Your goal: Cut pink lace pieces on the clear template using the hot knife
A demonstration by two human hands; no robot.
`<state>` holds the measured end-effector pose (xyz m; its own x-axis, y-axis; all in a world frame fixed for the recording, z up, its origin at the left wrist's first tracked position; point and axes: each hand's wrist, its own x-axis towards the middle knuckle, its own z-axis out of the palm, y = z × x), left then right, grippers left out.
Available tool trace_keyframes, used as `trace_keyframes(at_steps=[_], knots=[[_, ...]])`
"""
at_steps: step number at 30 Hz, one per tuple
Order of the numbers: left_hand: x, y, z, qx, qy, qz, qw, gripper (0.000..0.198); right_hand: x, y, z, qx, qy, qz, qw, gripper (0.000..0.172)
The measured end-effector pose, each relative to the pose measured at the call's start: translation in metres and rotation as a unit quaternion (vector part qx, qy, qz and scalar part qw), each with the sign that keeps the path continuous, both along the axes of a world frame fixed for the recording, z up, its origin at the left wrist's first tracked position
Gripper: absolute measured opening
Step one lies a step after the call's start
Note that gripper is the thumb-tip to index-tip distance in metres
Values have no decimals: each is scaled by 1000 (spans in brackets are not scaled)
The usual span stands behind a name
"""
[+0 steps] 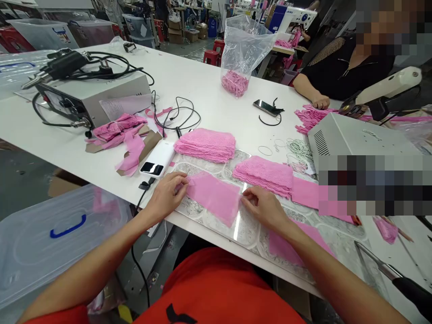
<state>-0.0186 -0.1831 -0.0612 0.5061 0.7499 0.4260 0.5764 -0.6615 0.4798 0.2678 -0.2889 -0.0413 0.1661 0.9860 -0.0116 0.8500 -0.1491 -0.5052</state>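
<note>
A thin, roughly rectangular pink fabric piece (216, 198) lies over a clear, patterned plastic mat (248, 227) at the table's near edge. My left hand (168, 192) pinches its left end, fingers curled together. At its right edge, my right hand (265, 204) has thumb and forefinger closed on the border. Just beyond the piece rests a stack of pink lace-edged pieces (205, 145). A second lace-edged stack (265, 175) sits above my right hand, beside a flat pink fabric stack (305, 192). Another pink piece (300, 245) lies partly beneath my right forearm.
A white power bank (158, 158) with a cable is left of the mat. Behind it stand a grey machine box (101, 92) and pink scraps (118, 130). A soldering-iron-like tool (394, 274) lies right. A co-worker's hand (320, 101) rests on pink strips across the table.
</note>
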Motion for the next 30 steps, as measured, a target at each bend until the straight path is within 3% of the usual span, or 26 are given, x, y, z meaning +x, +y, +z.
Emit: trace_keyframes(at_steps=[11, 15, 21, 23, 26, 30], knots=[[-10, 1, -4, 54, 55, 41, 996, 18, -5, 32, 8, -12, -27, 20, 999, 10], [-11, -1, -2, 70, 69, 42, 994, 18, -8, 31, 9, 5, -26, 33, 999, 8], [-4, 2, 0, 80, 119, -107, 984, 34, -24, 6, 2, 87, 4, 184, 979, 16], [-5, 6, -3, 72, 143, -131, 978, 35, -25, -1, 1, 103, -11, 210, 972, 18], [-7, 11, -6, 93, 138, -136, 977, 33, -12, -16, 8, 136, 11, 177, 975, 20], [8, 3, -1, 99, 102, -184, 973, 32, 29, -63, 20, 183, 55, 23, 981, 18]])
